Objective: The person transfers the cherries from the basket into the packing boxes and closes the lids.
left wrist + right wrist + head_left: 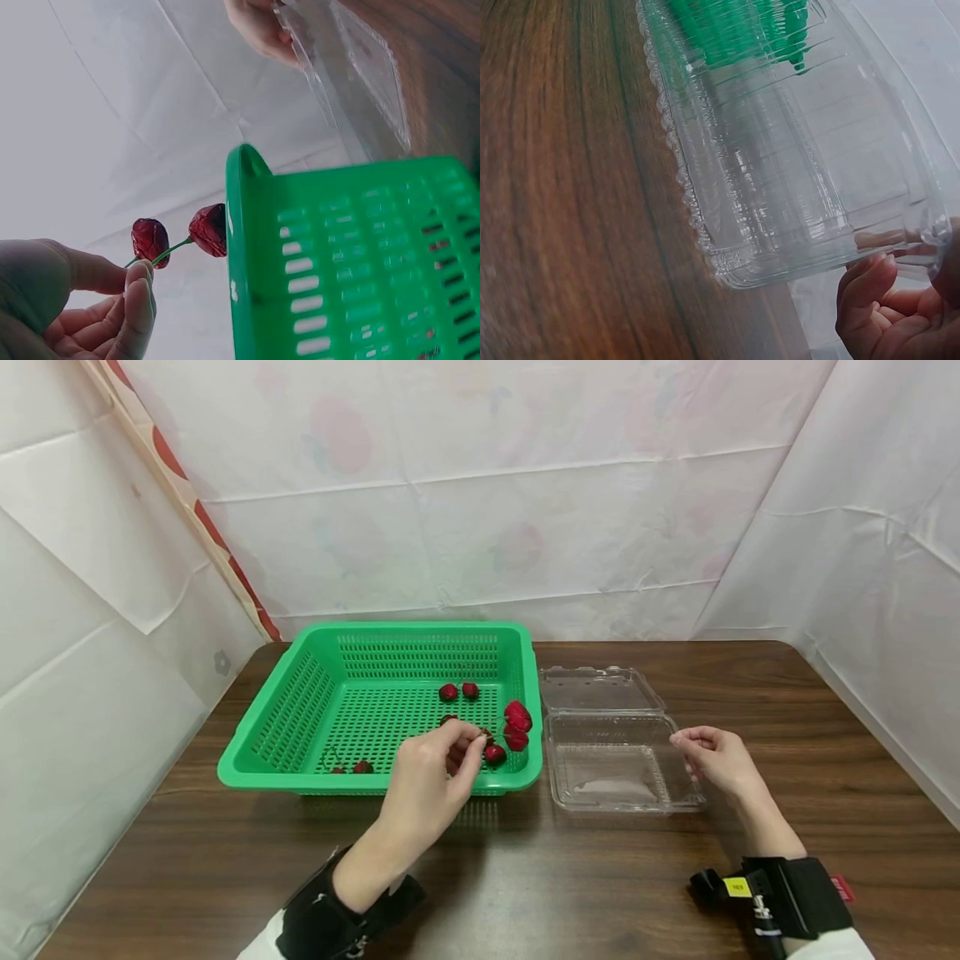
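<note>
My left hand (433,781) is over the front right part of a green plastic basket (300,693), pinching thin green stems between thumb and fingertips. In the left wrist view, two dark red cherries, one nearer (151,241) and one by the basket rim (208,230), are at the ends of these stems. My right hand (716,760) pinches the right rim of a clear plastic clamshell box (615,777). Its lid (600,692) is folded back, away from me. In the right wrist view, the thumb and fingers are at the box's edge.
Two cherries (448,692) lie toward the back of the basket, and others (363,767) by its front wall. Basket and box stand side by side on a dark wooden table (585,877). White sheeting (480,527) hangs behind and at both sides.
</note>
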A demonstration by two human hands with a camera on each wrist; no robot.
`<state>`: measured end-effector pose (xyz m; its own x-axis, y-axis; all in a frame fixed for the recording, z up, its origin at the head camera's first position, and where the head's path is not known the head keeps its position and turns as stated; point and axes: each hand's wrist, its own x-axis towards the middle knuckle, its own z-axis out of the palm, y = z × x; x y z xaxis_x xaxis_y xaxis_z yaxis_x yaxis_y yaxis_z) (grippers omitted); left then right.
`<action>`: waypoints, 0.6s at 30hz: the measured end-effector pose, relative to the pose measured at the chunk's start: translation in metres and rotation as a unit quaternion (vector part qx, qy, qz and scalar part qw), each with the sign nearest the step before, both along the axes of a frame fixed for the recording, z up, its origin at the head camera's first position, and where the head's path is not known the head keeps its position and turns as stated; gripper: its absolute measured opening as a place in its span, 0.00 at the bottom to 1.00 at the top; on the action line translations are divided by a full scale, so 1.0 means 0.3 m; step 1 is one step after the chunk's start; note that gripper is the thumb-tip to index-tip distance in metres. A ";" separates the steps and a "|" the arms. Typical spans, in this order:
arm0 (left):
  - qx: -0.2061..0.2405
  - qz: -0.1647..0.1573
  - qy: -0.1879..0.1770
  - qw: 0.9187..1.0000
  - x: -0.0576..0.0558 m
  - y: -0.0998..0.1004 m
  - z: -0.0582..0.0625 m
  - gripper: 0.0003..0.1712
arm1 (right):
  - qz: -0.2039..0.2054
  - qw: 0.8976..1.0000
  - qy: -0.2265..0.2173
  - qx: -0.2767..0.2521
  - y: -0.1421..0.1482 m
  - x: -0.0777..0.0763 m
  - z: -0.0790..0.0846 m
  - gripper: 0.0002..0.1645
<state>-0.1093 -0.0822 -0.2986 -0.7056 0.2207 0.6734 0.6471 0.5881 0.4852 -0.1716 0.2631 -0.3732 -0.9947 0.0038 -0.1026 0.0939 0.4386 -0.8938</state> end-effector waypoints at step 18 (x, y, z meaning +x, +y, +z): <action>-0.006 -0.067 0.004 0.998 -0.003 0.164 -0.038 0.02 | 0.001 1.000 -0.002 0.002 -0.003 -0.001 0.001 0.23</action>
<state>-0.1101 -0.0330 -0.3101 -0.6643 0.3209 0.6751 0.7235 0.5029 0.4728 -0.1718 0.2622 -0.3730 -0.9943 0.0024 -0.1066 0.0966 0.4428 -0.8914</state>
